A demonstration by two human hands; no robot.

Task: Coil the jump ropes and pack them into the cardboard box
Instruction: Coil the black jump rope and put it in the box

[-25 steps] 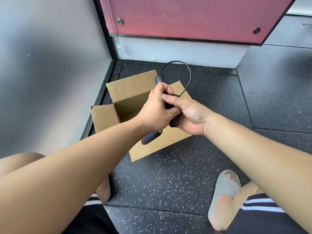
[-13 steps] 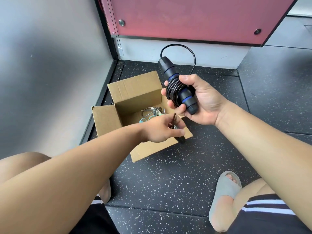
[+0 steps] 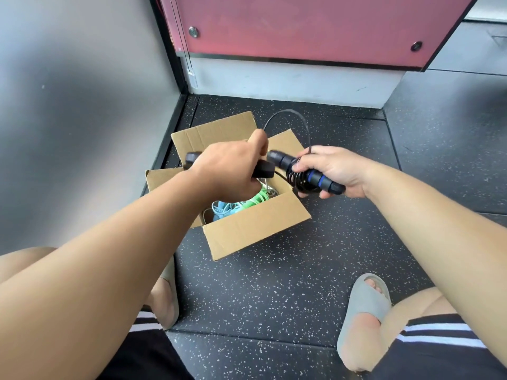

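An open cardboard box (image 3: 255, 229) stands on the dark speckled floor. Inside it lie a green jump rope (image 3: 256, 200) and a light blue one (image 3: 223, 211). Over the box, my right hand (image 3: 333, 171) grips a black handle with blue rings (image 3: 315, 178), black cord wound round it in a tight coil; a loose loop of cord (image 3: 288, 115) arcs up behind. My left hand (image 3: 233, 171) grips the second black handle (image 3: 262, 168), held level just left of the first. A short run of cord joins the two handles.
A grey wall (image 3: 82, 105) rises close on the left, a red panel over a white base (image 3: 301, 23) at the back. My feet in grey slippers (image 3: 365, 305) rest on the floor on both sides, near the box's front.
My left hand rose from the box's front edge and now grips the second handle beside the first. My right hand lowered the coiled handle and tilted it toward level.
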